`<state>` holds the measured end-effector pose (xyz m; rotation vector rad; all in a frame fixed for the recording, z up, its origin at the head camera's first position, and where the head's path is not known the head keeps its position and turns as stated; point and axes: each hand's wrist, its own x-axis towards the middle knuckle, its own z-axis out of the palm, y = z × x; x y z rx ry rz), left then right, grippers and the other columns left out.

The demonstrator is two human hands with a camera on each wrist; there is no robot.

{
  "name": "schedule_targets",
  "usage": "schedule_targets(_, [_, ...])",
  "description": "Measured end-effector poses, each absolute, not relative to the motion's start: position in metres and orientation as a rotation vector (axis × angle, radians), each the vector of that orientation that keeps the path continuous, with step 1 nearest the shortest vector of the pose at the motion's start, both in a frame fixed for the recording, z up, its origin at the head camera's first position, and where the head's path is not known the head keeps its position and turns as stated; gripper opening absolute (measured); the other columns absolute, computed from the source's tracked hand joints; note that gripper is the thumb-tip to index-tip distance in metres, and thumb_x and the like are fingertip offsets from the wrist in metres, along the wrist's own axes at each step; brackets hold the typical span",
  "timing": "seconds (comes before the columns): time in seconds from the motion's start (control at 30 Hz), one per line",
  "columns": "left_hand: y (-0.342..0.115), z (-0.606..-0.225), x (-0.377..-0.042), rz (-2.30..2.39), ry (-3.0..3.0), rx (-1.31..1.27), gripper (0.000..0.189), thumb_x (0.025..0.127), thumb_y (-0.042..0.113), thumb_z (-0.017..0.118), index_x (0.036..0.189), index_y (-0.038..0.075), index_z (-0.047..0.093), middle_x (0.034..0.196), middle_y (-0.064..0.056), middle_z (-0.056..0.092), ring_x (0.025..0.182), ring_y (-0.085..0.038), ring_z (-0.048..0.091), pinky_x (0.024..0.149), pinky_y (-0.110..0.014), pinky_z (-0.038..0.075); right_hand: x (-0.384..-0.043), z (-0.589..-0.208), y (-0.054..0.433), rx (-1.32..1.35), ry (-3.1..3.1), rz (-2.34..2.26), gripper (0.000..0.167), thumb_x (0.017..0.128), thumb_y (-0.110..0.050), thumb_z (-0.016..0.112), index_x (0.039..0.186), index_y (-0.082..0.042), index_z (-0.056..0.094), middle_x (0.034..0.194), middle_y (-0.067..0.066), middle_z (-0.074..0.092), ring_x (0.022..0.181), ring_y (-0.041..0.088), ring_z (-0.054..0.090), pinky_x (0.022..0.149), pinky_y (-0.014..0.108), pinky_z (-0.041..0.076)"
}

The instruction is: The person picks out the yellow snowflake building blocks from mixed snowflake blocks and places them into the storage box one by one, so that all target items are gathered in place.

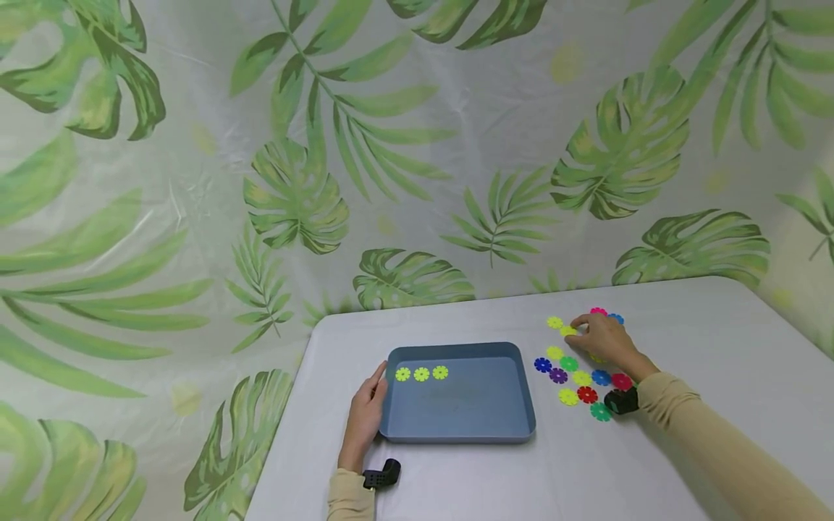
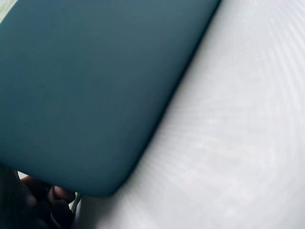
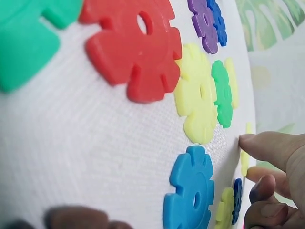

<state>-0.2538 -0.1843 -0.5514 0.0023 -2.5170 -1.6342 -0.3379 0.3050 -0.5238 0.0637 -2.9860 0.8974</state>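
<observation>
My left hand (image 1: 365, 416) holds the left wall of a blue-grey rectangular tray (image 1: 456, 439), its fingers along the outside. The tray's side fills much of the left wrist view, with a few darkened fingers (image 2: 59, 195) below. Three yellow snowflake discs (image 1: 421, 374) lie in a row inside, near the far left corner. To the right of the tray my right hand (image 1: 606, 339) reaches over scattered discs, thumb and forefinger pinching a yellow snowflake disc (image 3: 244, 162) at its edges, low at the table. Another yellow disc (image 1: 554, 323) lies just beyond it.
Around the right hand lie several snowflake discs, among them a red disc (image 1: 587, 394), a purple disc (image 1: 557, 375), a green disc (image 1: 600, 412) and a light blue disc (image 3: 190, 188). A white cloth (image 1: 469, 481) covers the table. Behind hangs a leaf-patterned sheet (image 1: 417, 181).
</observation>
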Motion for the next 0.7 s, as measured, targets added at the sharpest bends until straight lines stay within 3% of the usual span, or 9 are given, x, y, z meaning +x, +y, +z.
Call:
schedule_targets(0.17, [-0.1841,-0.5515,-0.255,-1.613,-2.535,0.008,0.043,0.109,0.029,0.048,0.152,0.025,0.05,0.105,-0.004,0.061,0.101,-0.022,0.051,0.091,-0.044,0.038,-0.3387,-0.5232,0.306,0.081,-2.984,0.893,0.048,0.091,-0.032,0.076,0.12,0.006,0.068,0.096,0.017,0.067,0.081,0.029,0.057,0.07,0.043,0.048])
schedule_targets(0.33, [-0.1844,-0.551,-0.2543,-1.639,-2.523,0.01,0.043,0.109,0.03,0.048,0.152,0.025,0.05,0.111,-0.005,0.062,0.107,-0.022,0.052,0.097,-0.046,0.039,-0.3375,-0.5204,0.3046,0.072,-2.989,0.899,0.047,0.091,-0.031,0.075,0.117,0.008,0.068,0.095,0.018,0.066,0.08,0.03,0.057,0.069,0.044,0.048])
schedule_targets(0.43, [-0.1845,-0.5511,-0.2541,-1.642,-2.519,0.004,0.043,0.109,0.029,0.049,0.152,0.025,0.05,0.112,-0.005,0.062,0.107,-0.021,0.052,0.097,-0.046,0.039,-0.3372,-0.5192,0.3026,0.058,-2.993,0.88,0.047,0.09,-0.03,0.076,0.115,0.009,0.069,0.098,0.02,0.067,0.083,0.033,0.059,0.071,0.046,0.05])
schedule_targets(0.6, [-0.1848,-0.552,-0.2544,-1.626,-2.529,0.006,0.042,0.109,0.03,0.048,0.151,0.028,0.051,0.094,-0.005,0.054,0.092,-0.022,0.049,0.084,-0.042,0.036,-0.3379,-0.5203,0.3002,0.046,-3.006,0.844,0.047,0.09,-0.03,0.076,0.112,0.01,0.07,0.11,0.028,0.067,0.091,0.038,0.061,0.078,0.054,0.05])
schedule_targets(0.7, [-0.1849,-0.5522,-0.2542,-1.628,-2.528,0.011,0.042,0.109,0.03,0.048,0.151,0.028,0.051,0.091,-0.004,0.052,0.09,-0.022,0.048,0.083,-0.041,0.036,-0.3384,-0.5215,0.3004,0.048,-3.007,0.837,0.047,0.088,-0.03,0.077,0.11,0.011,0.07,0.111,0.029,0.067,0.086,0.035,0.06,0.076,0.052,0.051])
